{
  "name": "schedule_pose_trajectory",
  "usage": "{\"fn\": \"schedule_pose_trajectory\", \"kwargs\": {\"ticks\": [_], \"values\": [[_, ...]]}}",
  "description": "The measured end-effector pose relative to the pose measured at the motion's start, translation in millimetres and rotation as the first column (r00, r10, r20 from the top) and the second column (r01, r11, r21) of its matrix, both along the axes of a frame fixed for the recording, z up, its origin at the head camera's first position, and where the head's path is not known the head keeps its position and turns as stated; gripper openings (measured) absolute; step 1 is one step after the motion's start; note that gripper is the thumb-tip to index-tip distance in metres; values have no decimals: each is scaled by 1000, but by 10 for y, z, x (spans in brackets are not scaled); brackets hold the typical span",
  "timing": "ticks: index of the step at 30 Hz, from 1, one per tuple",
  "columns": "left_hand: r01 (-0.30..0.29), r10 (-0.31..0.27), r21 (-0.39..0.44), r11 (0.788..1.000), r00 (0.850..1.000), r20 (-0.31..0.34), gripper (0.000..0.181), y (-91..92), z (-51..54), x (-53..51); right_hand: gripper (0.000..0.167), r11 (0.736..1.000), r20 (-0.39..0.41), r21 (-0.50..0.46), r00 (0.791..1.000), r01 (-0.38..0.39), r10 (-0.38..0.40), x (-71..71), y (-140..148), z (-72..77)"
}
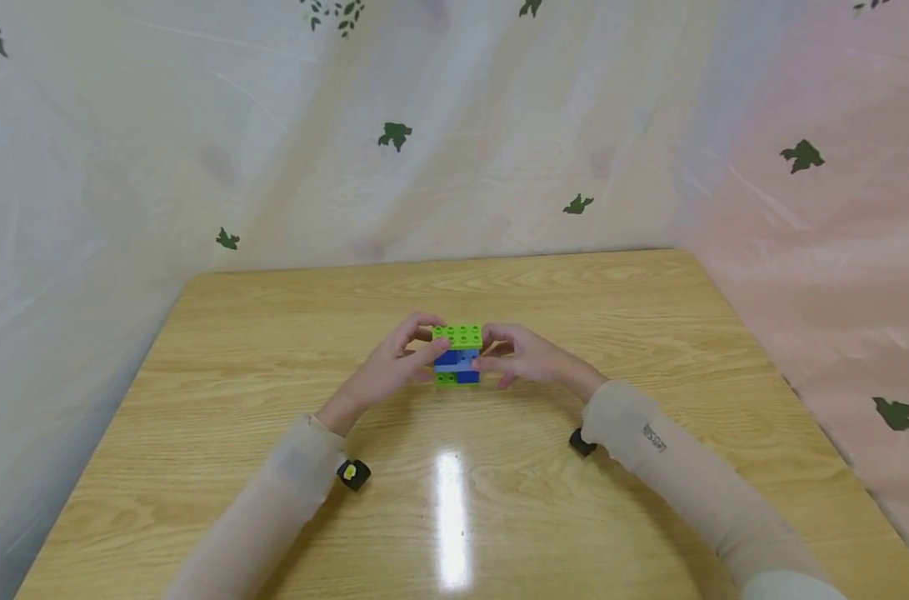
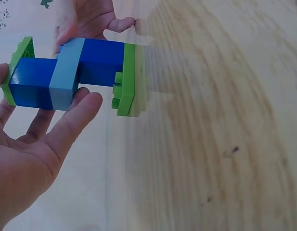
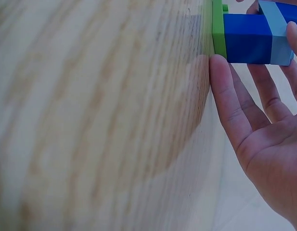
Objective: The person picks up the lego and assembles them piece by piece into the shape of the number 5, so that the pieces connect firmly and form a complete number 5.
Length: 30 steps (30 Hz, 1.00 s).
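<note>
A stack of toy building blocks stands upright on the table, between both hands. A lime green plate (image 1: 465, 337) with studs tops it. Below come a dark blue brick (image 2: 32, 82), a light blue layer (image 2: 66, 79), another dark blue brick (image 2: 101, 62) set to one side, and a green base plate (image 2: 129, 79). My left hand (image 1: 394, 358) grips the stack's left side, thumb at the top plate's near corner. From the right, my right hand (image 1: 532, 354) holds it with the thumb at the light blue layer. Some fingertips are hidden behind the blocks.
The stack is on a light wooden table (image 1: 289, 333). Behind and beside the table hangs pale cloth (image 1: 454, 183) with green leaf shapes. Small dark devices are at both wrists, one at the left sleeve (image 1: 274, 492) and one at the right sleeve (image 1: 671, 450).
</note>
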<state>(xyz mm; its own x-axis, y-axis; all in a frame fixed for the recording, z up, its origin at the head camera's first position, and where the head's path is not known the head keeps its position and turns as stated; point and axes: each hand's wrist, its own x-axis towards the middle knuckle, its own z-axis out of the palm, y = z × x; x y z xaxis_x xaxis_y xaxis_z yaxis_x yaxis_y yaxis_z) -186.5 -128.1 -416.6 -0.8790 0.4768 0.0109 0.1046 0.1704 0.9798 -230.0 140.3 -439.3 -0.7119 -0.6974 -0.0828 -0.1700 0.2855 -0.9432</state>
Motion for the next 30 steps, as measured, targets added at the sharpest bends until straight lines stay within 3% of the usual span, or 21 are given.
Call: {"fn": "schedule_pose_trajectory", "kwargs": {"ticks": [9,30], "values": [[-24,24,60,998,1000,6,35,41,-26,3,27,1000,0,-11,1000,-2,2,9,4,2],[-11,12,25,1000,1000,-20,37,17,-28,15,25,1000,-16,-19,1000,-6,6,3,-3,-16]]}}
